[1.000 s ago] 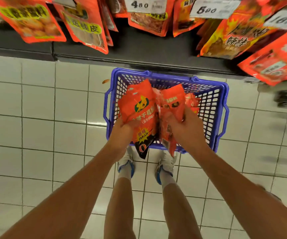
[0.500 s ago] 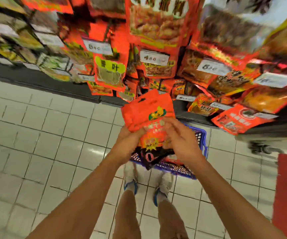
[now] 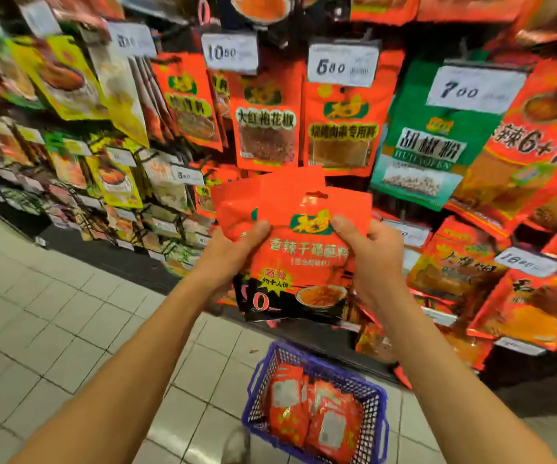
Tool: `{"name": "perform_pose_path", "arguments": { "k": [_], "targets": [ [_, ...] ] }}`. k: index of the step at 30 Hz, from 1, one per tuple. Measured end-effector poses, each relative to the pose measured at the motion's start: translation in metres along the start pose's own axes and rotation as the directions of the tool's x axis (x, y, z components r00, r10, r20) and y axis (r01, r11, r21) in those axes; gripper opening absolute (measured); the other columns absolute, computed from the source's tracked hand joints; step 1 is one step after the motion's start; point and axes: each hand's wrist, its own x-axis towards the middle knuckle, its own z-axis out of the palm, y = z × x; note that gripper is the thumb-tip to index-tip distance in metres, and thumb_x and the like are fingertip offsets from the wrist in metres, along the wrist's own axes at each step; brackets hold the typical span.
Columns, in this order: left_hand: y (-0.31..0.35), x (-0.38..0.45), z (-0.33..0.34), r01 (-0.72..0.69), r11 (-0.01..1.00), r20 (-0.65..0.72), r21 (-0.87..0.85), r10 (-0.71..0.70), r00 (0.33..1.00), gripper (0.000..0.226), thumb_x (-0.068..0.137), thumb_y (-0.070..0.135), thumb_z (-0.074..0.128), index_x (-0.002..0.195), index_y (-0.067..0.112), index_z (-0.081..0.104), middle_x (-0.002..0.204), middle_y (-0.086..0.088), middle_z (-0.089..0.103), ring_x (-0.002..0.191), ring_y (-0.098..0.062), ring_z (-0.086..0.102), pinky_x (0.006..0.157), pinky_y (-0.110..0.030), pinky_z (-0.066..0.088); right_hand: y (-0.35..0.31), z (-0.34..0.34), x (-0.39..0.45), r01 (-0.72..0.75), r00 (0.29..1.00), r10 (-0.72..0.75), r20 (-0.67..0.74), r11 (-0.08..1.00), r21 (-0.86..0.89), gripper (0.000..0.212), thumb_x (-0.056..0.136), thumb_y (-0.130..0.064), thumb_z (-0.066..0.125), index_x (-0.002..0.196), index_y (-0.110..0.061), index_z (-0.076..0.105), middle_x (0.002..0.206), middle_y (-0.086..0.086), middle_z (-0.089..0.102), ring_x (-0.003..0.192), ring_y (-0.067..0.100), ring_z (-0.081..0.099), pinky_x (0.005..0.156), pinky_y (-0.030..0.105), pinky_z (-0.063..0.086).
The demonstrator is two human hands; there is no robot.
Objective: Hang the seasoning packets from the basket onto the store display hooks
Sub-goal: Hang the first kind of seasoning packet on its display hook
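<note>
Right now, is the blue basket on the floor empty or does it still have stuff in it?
Not empty. The blue basket still holds several red seasoning packets lying flat inside.

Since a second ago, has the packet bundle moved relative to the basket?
Yes. The packet bundle, held in the grip of the left hand and right hand, rose out of the blue basket and is now up at the display.
</note>
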Motion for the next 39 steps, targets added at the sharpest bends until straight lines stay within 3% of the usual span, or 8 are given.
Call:
{"name": "perform_pose_path", "arguments": {
  "k": [5, 12, 15, 18, 20, 24, 30, 39],
  "targets": [
    [0.107, 0.02, -0.037, -0.21, 0.977, -0.06, -0.034, 0.207, 0.976, 0.043, 0.07, 0.04, 0.085, 0.11, 0.03, 0.07, 0.107, -0.001, 0.078, 0.098, -0.024, 0.074, 0.09, -0.05, 0.058, -0.097, 0.028, 0.024, 0.183, 0.983, -0.182, -0.025, 0.981, 0.062, 0.02, 0.06, -0.044, 0.08, 0.076, -0.03, 0.078, 0.076, -0.002, 0.076, 0.07, 0.017, 0.068, 0.068, 0.041, 0.058],
    [0.211, 0.046, -0.097, -0.407, 0.91, -0.072, -0.079, 0.402, 0.913, 0.029, 0.071, 0.017, 0.082, 0.099, 0.024, 0.076, 0.1, -0.006, 0.079, 0.086, -0.025, 0.074, 0.079, -0.047, 0.061, -0.211, 0.089, 0.064, 0.441, 0.88, -0.444, -0.167, 0.896, -0.06, 0.003, 0.072, -0.039, 0.074, 0.071, -0.04, 0.076, 0.07, -0.008, 0.074, 0.065, 0.009, 0.066, 0.065, 0.041, 0.057],
    [0.242, 0.059, -0.119, -0.479, 0.875, -0.05, -0.069, 0.477, 0.878, 0.026, 0.073, 0.024, 0.083, 0.098, 0.03, 0.078, 0.099, -0.003, 0.079, 0.084, -0.021, 0.076, 0.072, -0.04, 0.06, -0.248, 0.121, 0.087, 0.458, 0.863, -0.459, -0.213, 0.887, -0.054, 0.017, 0.065, -0.057, 0.072, 0.072, -0.042, 0.076, 0.082, 0.004, 0.078, 0.083, 0.032, 0.075, 0.076, 0.057, 0.06],
    [0.265, 0.072, -0.131, -0.526, 0.85, -0.024, -0.039, 0.525, 0.851, 0.035, 0.07, 0.049, 0.081, 0.102, 0.037, 0.076, 0.105, -0.004, 0.078, 0.094, -0.027, 0.075, 0.079, -0.045, 0.06, -0.274, 0.155, 0.108, 0.479, 0.844, -0.493, -0.21, 0.87, -0.117, 0.019, 0.066, -0.059, 0.07, 0.071, -0.041, 0.075, 0.081, 0.002, 0.078, 0.081, 0.03, 0.075, 0.076, 0.056, 0.06],
    [0.276, 0.082, -0.129, -0.535, 0.844, 0.028, -0.039, 0.536, 0.844, 0.038, 0.067, 0.053, 0.081, 0.1, 0.034, 0.077, 0.102, -0.006, 0.079, 0.089, -0.027, 0.076, 0.077, -0.047, 0.062, -0.287, 0.174, 0.122, 0.485, 0.826, -0.508, -0.243, 0.861, -0.151, 0.026, 0.072, -0.05, 0.071, 0.069, -0.025, 0.074, 0.077, 0.004, 0.076, 0.078, 0.031, 0.074, 0.074, 0.056, 0.059],
    [0.292, 0.098, -0.115, -0.548, 0.835, 0.099, -0.05, 0.55, 0.829, 0.035, 0.063, 0.052, 0.082, 0.092, 0.031, 0.08, 0.09, -0.004, 0.08, 0.077, -0.02, 0.076, 0.064, -0.035, 0.06, -0.306, 0.196, 0.149, 0.476, 0.79, -0.516, -0.33, 0.856, -0.201, 0.034, 0.074, -0.043, 0.071, 0.063, -0.012, 0.062, 0.069, 0.005, 0.07, 0.065, 0.026, 0.066, 0.066, 0.057, 0.056],
    [0.305, 0.121, -0.105, -0.519, 0.847, 0.185, -0.116, 0.531, 0.827, 0.031, 0.067, 0.051, 0.082, 0.094, 0.035, 0.078, 0.099, -0.01, 0.079, 0.087, -0.03, 0.077, 0.073, -0.043, 0.062, -0.311, 0.205, 0.171, 0.438, 0.748, -0.549, -0.374, 0.831, -0.343, 0.029, 0.078, -0.034, 0.072, 0.068, -0.007, 0.07, 0.064, 0.002, 0.069, 0.059, 0.016, 0.055, 0.059, 0.043, 0.049],
    [0.308, 0.152, -0.081, -0.49, 0.861, 0.2, -0.134, 0.508, 0.838, 0.018, 0.085, 0.016, 0.078, 0.101, 0.015, 0.071, 0.091, -0.008, 0.079, 0.079, -0.026, 0.077, 0.062, -0.035, 0.06, -0.306, 0.203, 0.18, 0.353, 0.719, -0.539, -0.439, 0.827, -0.437, 0.03, 0.08, -0.027, 0.073, 0.057, -0.011, 0.064, 0.061, 0.002, 0.065, 0.064, 0.025, 0.06, 0.056, 0.035, 0.042]
  ]
}}
